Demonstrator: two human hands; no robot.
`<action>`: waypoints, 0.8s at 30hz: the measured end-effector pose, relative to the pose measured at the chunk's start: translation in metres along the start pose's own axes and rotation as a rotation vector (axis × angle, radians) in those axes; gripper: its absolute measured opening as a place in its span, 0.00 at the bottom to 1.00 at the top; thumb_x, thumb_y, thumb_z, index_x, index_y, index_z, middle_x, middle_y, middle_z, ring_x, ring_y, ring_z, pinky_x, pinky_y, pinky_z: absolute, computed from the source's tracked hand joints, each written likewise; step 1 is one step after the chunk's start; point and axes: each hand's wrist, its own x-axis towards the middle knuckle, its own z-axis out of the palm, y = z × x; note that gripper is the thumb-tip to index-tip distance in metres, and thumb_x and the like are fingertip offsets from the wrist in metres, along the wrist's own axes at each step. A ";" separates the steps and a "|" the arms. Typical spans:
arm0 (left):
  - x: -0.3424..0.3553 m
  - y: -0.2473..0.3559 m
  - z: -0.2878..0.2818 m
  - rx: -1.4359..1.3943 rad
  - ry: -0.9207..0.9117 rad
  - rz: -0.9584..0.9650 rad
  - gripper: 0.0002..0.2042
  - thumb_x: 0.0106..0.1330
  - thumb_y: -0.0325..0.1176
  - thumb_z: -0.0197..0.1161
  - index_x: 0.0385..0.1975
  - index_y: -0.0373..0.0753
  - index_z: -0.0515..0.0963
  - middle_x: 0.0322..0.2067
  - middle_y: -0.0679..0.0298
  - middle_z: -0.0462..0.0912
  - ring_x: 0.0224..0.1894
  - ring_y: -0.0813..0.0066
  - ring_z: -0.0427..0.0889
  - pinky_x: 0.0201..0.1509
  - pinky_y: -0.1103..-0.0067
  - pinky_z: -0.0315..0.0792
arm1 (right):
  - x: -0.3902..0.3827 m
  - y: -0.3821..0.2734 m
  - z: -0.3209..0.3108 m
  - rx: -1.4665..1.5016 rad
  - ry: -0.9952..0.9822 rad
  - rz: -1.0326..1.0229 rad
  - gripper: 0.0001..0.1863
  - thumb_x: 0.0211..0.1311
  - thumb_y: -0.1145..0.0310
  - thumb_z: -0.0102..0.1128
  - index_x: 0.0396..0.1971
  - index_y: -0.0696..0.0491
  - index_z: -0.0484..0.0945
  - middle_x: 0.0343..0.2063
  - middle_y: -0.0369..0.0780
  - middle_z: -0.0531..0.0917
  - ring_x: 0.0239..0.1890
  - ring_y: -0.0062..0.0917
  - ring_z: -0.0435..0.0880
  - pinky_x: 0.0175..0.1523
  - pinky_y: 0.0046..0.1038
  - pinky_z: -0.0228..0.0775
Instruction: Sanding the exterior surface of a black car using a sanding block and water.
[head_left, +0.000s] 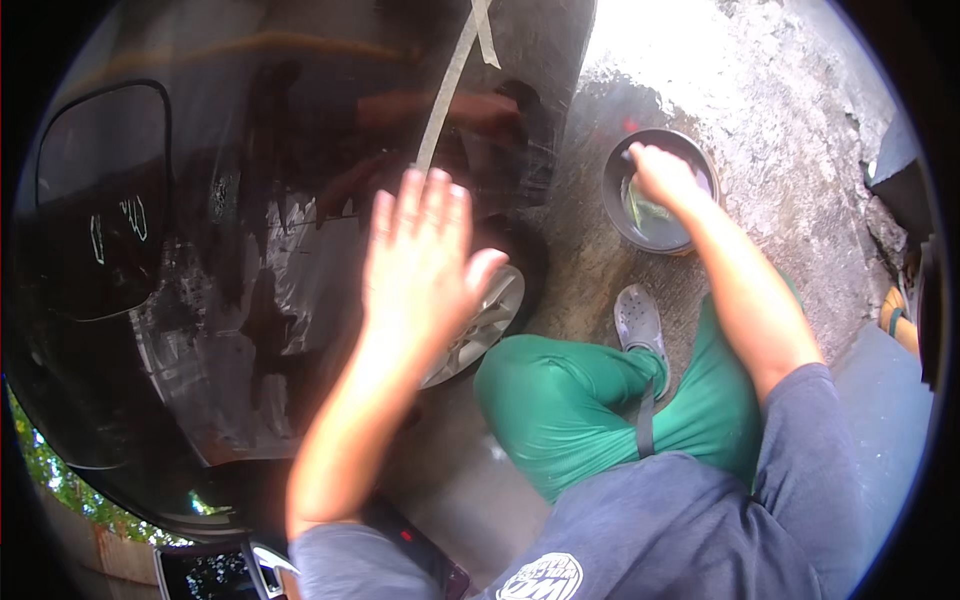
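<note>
My left hand (420,250) is spread, fingers stretched out and holding nothing, in front of the dark, glossy car body (300,130). Its fingertips meet the lower end of a strip of pale masking tape (447,95) in the picture; whether they touch the panel I cannot tell. Over a round dark basin (610,205) my right hand (664,178) is closed, with a small dark bit showing at the fingers. What it grips is mostly hidden. Inside the basin lie liquid and something pale green (645,212), its kind unclear.
A silver-spoked car wheel (490,320) is beside my left wrist. My bent leg in green trousers (540,400) and a grey clog (640,320) rest near the basin on rough concrete (790,130). Another vehicle (210,572) stands at the lower left.
</note>
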 end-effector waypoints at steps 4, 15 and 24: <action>0.010 0.081 0.002 -0.469 0.087 -0.118 0.32 0.68 0.52 0.64 0.62 0.31 0.74 0.58 0.44 0.79 0.62 0.47 0.78 0.68 0.62 0.70 | 0.005 0.003 0.062 -0.278 -0.024 -0.106 0.12 0.68 0.65 0.52 0.44 0.53 0.80 0.42 0.45 0.85 0.45 0.40 0.87 0.48 0.43 0.81; 0.032 0.142 0.067 -1.092 -0.021 -0.241 0.27 0.71 0.48 0.59 0.62 0.33 0.74 0.58 0.46 0.79 0.62 0.51 0.78 0.65 0.62 0.73 | -0.021 0.053 0.115 -0.665 -0.762 -0.266 0.18 0.70 0.58 0.55 0.51 0.48 0.87 0.53 0.41 0.87 0.55 0.33 0.87 0.57 0.39 0.79; 0.077 0.150 0.075 -1.111 -0.078 -0.141 0.24 0.70 0.44 0.60 0.60 0.35 0.75 0.58 0.49 0.79 0.61 0.52 0.78 0.63 0.62 0.74 | -0.045 0.104 0.107 -0.530 -0.430 -0.427 0.23 0.72 0.54 0.49 0.57 0.52 0.82 0.57 0.46 0.83 0.59 0.41 0.83 0.62 0.41 0.75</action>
